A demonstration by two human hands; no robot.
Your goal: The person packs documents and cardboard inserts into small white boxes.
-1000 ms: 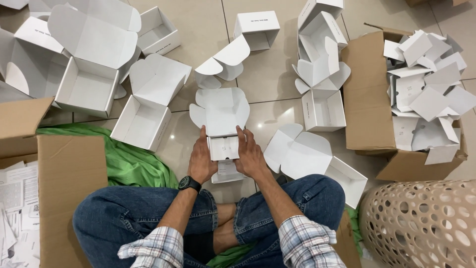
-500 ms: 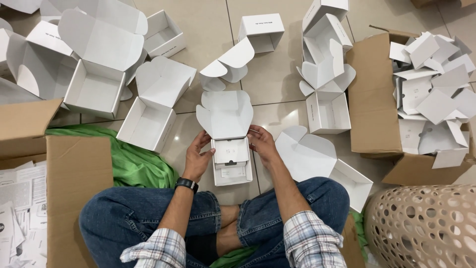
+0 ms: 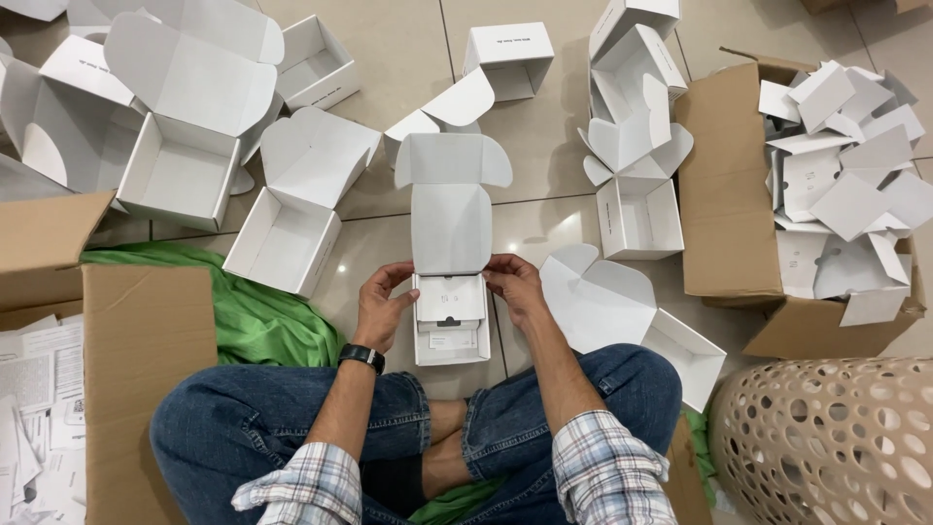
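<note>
Two hands — left hand (image 3: 382, 306) and right hand (image 3: 515, 287) — on one open white box (image 3: 451, 292). Two brown cardboard cartons (image 3: 724, 185) on the floor (image 3: 408, 58), one green cloth (image 3: 262, 316), one perforated beige basket (image 3: 831, 442) — and about ten more white boxes.

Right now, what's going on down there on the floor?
A person sits cross-legged on the tile floor, both hands on a small white box with its lid flap up. The left hand and right hand hold a white insert at the box's mouth. More open white boxes lie around, a carton of flat pieces sits to the right, and a green cloth lies to the left.
</note>
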